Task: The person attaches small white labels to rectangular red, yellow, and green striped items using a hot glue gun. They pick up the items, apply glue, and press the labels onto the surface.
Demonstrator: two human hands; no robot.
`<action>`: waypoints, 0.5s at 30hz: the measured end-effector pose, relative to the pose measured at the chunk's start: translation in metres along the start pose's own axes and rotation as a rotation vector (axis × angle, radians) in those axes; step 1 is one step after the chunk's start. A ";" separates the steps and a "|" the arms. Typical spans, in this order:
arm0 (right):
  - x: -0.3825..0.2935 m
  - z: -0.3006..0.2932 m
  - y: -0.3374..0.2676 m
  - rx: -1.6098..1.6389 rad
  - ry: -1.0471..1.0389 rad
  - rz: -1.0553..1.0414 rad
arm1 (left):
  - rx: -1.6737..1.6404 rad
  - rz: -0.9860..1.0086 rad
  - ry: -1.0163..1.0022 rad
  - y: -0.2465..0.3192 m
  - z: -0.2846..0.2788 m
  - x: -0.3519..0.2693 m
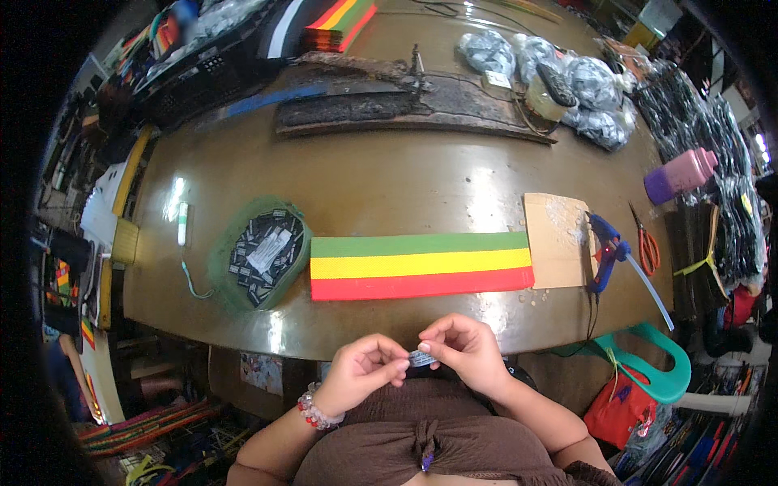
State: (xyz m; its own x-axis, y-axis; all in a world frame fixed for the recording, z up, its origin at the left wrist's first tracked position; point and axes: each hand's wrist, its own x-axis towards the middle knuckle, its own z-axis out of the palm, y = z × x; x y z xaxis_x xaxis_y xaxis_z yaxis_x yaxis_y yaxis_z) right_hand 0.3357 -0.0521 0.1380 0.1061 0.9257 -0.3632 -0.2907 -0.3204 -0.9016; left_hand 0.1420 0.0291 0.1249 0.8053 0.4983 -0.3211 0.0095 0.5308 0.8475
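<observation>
Just off the table's near edge, my left hand and my right hand pinch a small pale label strip with print on it, one hand at each end. Beyond them on the table lies a flat strip of woven material in green, yellow and red bands. A green plastic basket to its left holds many small black labels and a pale bundle. At its right end, a blue hot glue gun with a glue stick in it rests by a piece of cardboard.
Orange-handled scissors and a pink-purple bottle are at the right. A long dark board and plastic-wrapped bundles lie at the back. A white-and-green stick with a cord is at the left. A teal stool stands lower right.
</observation>
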 end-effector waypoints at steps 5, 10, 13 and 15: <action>0.010 0.002 -0.014 -0.133 -0.098 -0.126 | 0.035 -0.050 0.043 0.013 -0.009 0.003; 0.026 0.007 -0.030 -0.472 -0.012 -0.338 | 0.287 0.055 0.224 0.034 -0.018 0.008; 0.047 0.012 -0.036 -0.722 0.112 -0.483 | 0.835 0.409 0.386 0.047 -0.025 0.021; 0.061 0.013 -0.039 -0.731 0.127 -0.453 | 1.003 0.489 0.451 0.054 -0.031 0.029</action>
State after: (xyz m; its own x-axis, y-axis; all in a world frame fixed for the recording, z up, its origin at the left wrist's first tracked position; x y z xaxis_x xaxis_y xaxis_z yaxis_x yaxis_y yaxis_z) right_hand 0.3409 0.0192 0.1541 0.1821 0.9798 0.0827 0.4840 -0.0161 -0.8749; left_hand 0.1477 0.0937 0.1477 0.5742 0.7995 0.1766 0.3793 -0.4509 0.8080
